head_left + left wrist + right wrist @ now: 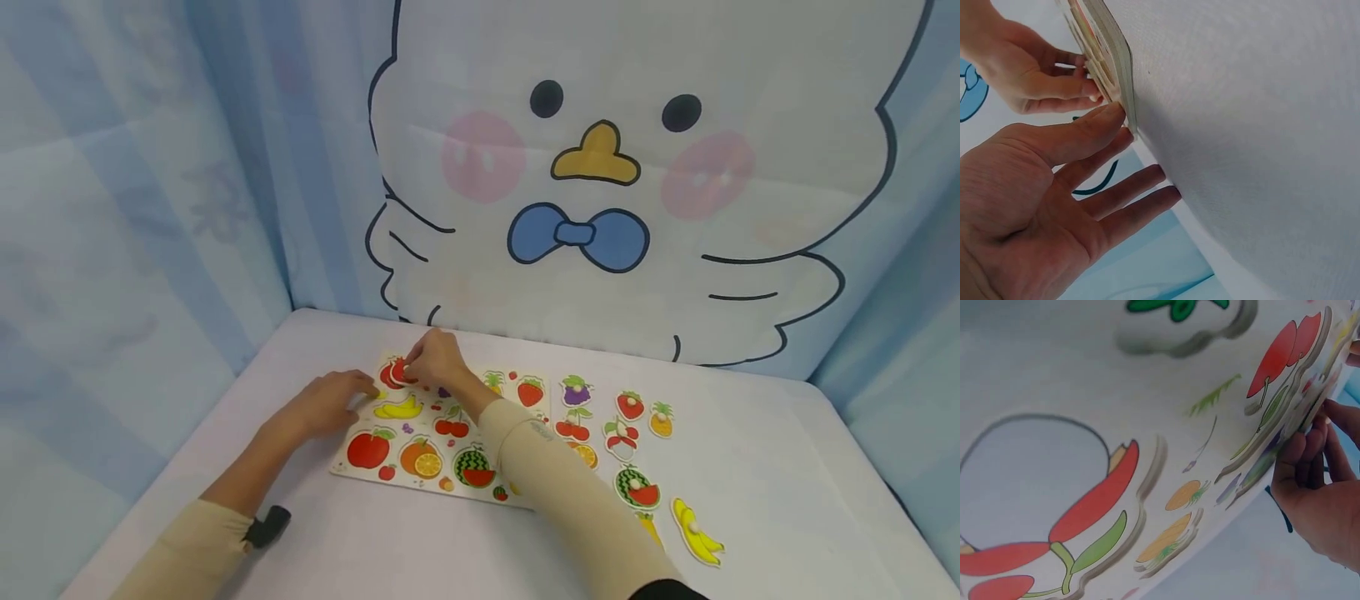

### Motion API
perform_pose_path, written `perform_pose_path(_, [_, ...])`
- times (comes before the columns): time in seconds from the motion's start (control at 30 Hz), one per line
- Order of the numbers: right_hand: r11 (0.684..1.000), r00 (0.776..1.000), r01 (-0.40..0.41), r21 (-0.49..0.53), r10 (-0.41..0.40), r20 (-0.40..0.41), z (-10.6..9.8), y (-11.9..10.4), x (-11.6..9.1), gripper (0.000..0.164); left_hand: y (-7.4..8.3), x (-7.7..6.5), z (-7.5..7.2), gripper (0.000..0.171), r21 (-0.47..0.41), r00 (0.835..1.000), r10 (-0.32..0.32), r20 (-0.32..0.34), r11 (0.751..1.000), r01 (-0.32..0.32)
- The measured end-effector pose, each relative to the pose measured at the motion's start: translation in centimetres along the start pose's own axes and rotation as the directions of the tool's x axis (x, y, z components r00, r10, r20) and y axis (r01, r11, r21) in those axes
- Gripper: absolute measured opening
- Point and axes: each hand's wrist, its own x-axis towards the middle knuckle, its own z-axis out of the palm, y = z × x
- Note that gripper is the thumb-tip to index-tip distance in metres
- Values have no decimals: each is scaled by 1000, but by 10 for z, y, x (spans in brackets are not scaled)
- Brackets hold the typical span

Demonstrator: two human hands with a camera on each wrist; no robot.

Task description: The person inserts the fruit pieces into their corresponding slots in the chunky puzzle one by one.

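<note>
A white fruit puzzle board (341, 468) lies on the table, printed with apple, bananas, orange and other fruit. At its far left corner my right hand (437, 358) pinches a red pomegranate piece (400, 372), which overlaps the matching printed pomegranate. My left hand (327, 402) holds the board's left edge. The left wrist view shows the thumb and index finger of that hand (1041, 181) at the board's edge (1124, 69), the other fingers spread out straight. In the right wrist view, the right hand (1319, 481) has its fingertips bunched close over the board.
Loose knobbed pieces lie right of the board: grapes (576, 391), cherries (572, 426), a strawberry (630, 406), a pineapple (662, 420), a watermelon (636, 488) and bananas (696, 533). Curtains stand behind and beside the table.
</note>
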Motion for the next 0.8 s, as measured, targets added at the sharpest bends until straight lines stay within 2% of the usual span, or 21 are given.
perform_pose_path(0.17, [1000,999,-31,-5,30,-27,4,-6,3,13,0,0,-2,40,6,1000,-2,-12,1000,2])
perform_pose_path(0.3, [999,999,-45,-24,45,-15,8,-12,0,17,0,-2,0,40,14,1000,-13,-1,1000,13])
perform_pose_path(0.53, [998,999,-39,-55,37,-40,12,-20,-2,16,1,-2,2,42,25,1000,-4,-16,1000,5])
perform_pose_path(0.8, [994,996,-83,-68,81,-32,15,-25,0,17,2,-3,0,41,16,1000,-9,-7,1000,9])
